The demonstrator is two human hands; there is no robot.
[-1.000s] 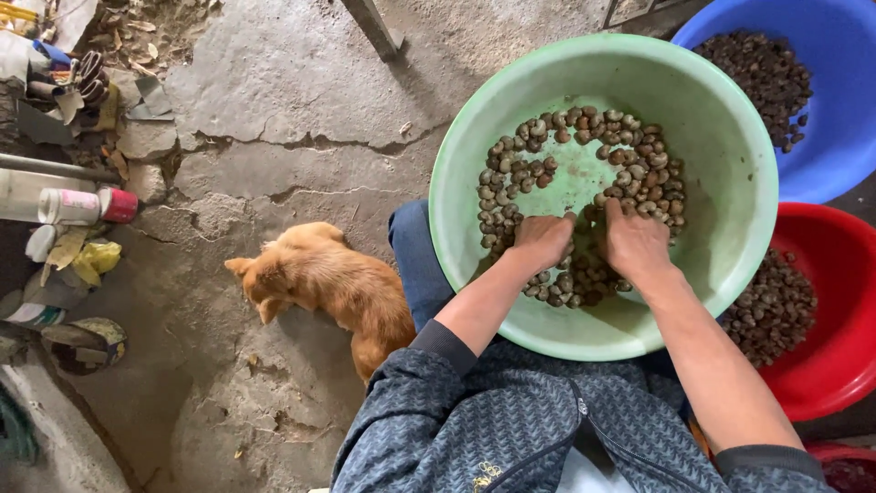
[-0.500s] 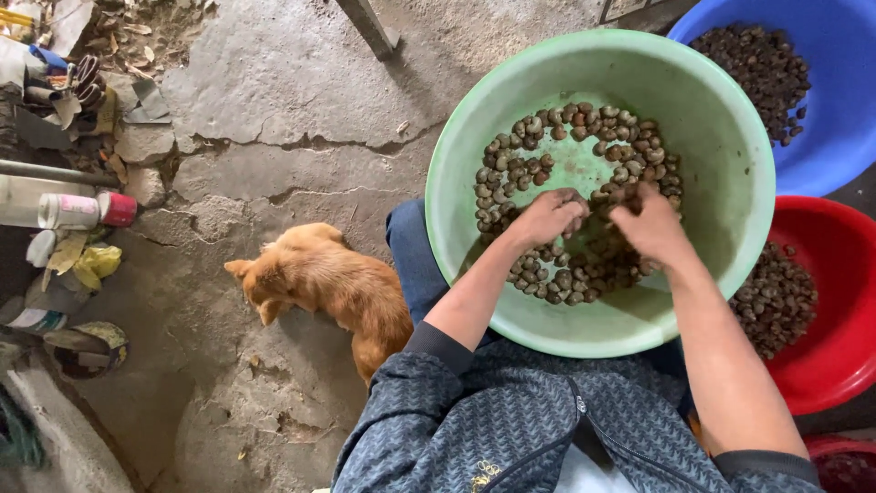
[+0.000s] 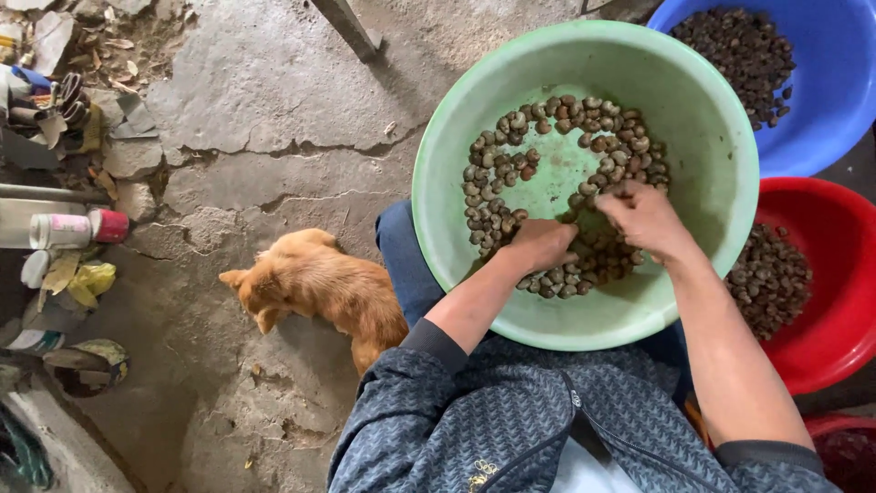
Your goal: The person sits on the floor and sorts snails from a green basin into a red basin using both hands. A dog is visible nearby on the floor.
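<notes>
A pale green plastic basin rests on my lap, holding several small brown nuts in a ring around a bare middle. My left hand is pressed into the near pile with its fingers curled among the nuts. Just to its right, my right hand lies with bent fingers closed over more nuts. The fingertips of both hands are hidden in the pile. My sleeves are blue-grey patterned knit.
A blue basin of dark nuts sits at the upper right, a red basin of nuts at the right. A small ginger dog lies on the cracked concrete by my left knee. Bottles and scraps line the left edge.
Both hands have kept raking through the near pile, the right one shifting slightly farther into the basin. The bare patch in the middle has widened. The dog has not moved.
</notes>
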